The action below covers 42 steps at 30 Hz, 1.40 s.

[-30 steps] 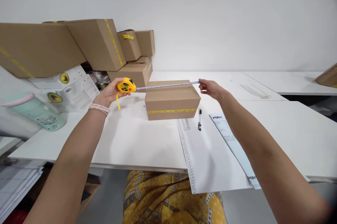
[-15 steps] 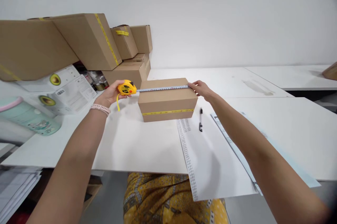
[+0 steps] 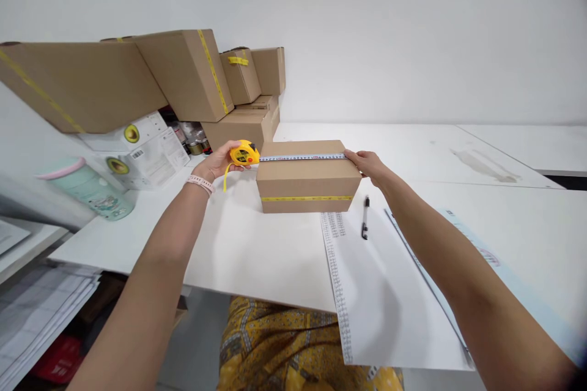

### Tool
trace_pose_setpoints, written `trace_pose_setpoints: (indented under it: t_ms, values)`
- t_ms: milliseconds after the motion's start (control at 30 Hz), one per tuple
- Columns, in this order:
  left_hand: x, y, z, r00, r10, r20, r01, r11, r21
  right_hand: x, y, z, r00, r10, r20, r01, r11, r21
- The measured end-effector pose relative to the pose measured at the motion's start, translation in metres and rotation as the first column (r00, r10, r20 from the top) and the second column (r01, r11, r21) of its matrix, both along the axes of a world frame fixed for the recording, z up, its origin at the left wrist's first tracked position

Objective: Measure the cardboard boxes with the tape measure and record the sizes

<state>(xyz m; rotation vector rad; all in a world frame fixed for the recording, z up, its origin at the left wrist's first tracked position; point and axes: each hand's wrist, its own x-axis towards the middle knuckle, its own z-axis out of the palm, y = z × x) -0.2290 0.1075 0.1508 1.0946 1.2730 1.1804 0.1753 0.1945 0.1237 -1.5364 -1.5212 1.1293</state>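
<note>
A small cardboard box (image 3: 308,183) with a yellow tape band stands on the white table (image 3: 458,158). My left hand (image 3: 219,161) grips a yellow tape measure (image 3: 244,153) at the box's left top edge. The tape blade (image 3: 302,157) lies flat across the box top. My right hand (image 3: 367,163) pinches the blade's end at the box's right top edge.
A black pen (image 3: 365,218) lies on a white printed sheet (image 3: 380,293) right of the box, with a second paper (image 3: 486,256) beside it. Several taped cardboard boxes (image 3: 183,73) are stacked at the back left, above white avocado-printed cartons (image 3: 142,152) and a teal bottle (image 3: 89,190).
The stretched tape came down from above the box onto its top. Both hands lowered to the box's top edges, the right hand drawing in to the right edge.
</note>
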Motion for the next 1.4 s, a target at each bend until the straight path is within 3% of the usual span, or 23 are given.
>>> trace_pose_setpoints:
  t_ms: [133, 267, 400, 500, 600, 700, 767, 833, 933, 1067, 1200, 1300, 1400]
  values:
    - [-0.004, 0.001, -0.004, 1.000, -0.019, 0.018, 0.019, 1.000, 0.010, 0.000, 0.001, 0.002, 0.999, 0.012, 0.035, -0.012, 1.000, 0.015]
    - [-0.002, 0.002, -0.006, 0.999, -0.015, 0.033, 0.015, 1.000, 0.005, -0.001, 0.009, 0.003, 0.980, -0.003, 0.198, -0.016, 0.996, 0.092]
    - [0.006, -0.006, 0.007, 0.999, 0.035, -0.018, -0.034, 0.998, 0.048, -0.002, 0.018, 0.006, 0.972, -0.027, 0.234, 0.005, 0.995, 0.095]
    - [0.015, -0.034, 0.028, 0.993, -0.024, -0.116, 0.040, 0.989, 0.141, -0.001, 0.018, 0.017, 0.985, -0.068, 0.159, 0.043, 0.987, 0.156]
    - [0.040, -0.087, 0.038, 0.971, -0.198, -0.134, 0.219, 0.961, 0.169, -0.003, 0.011, 0.035, 0.997, -0.060, -0.038, 0.069, 0.944, 0.324]
    - [0.094, -0.148, 0.018, 0.878, -0.478, 0.012, 0.478, 0.878, 0.037, -0.015, 0.005, 0.048, 0.988, 0.089, -0.125, -0.023, 0.891, 0.454]
    - [0.139, -0.178, -0.008, 0.823, -0.532, 0.199, 0.539, 0.842, 0.022, -0.028, 0.002, 0.050, 0.974, 0.209, -0.087, -0.148, 0.879, 0.453]
    - [0.181, -0.192, -0.033, 0.812, -0.475, 0.338, 0.491, 0.870, 0.044, -0.042, 0.003, 0.047, 0.960, 0.278, -0.040, -0.239, 0.883, 0.404]
    - [0.225, -0.186, -0.048, 0.840, -0.315, 0.442, 0.293, 0.949, 0.119, -0.056, 0.008, 0.035, 0.977, 0.214, -0.017, -0.192, 0.907, 0.375]
    - [0.246, -0.156, -0.030, 0.866, -0.185, 0.465, 0.156, 0.983, 0.102, -0.061, 0.010, 0.026, 0.994, 0.092, 0.064, -0.108, 0.938, 0.330]
    - [0.251, -0.133, -0.012, 0.872, -0.089, 0.481, 0.082, 0.996, 0.034, -0.063, 0.006, 0.028, 0.929, 0.177, 0.325, -0.286, 0.900, 0.329]
    - [0.253, -0.127, -0.011, 0.874, -0.051, 0.483, 0.053, 0.999, 0.009, -0.067, 0.003, 0.032, 0.827, 0.264, 0.497, -0.437, 0.858, 0.271]
    - [0.252, -0.129, -0.013, 0.880, -0.054, 0.471, 0.053, 0.998, 0.015, -0.071, 0.002, 0.037, 0.743, 0.295, 0.601, -0.495, 0.847, 0.197]
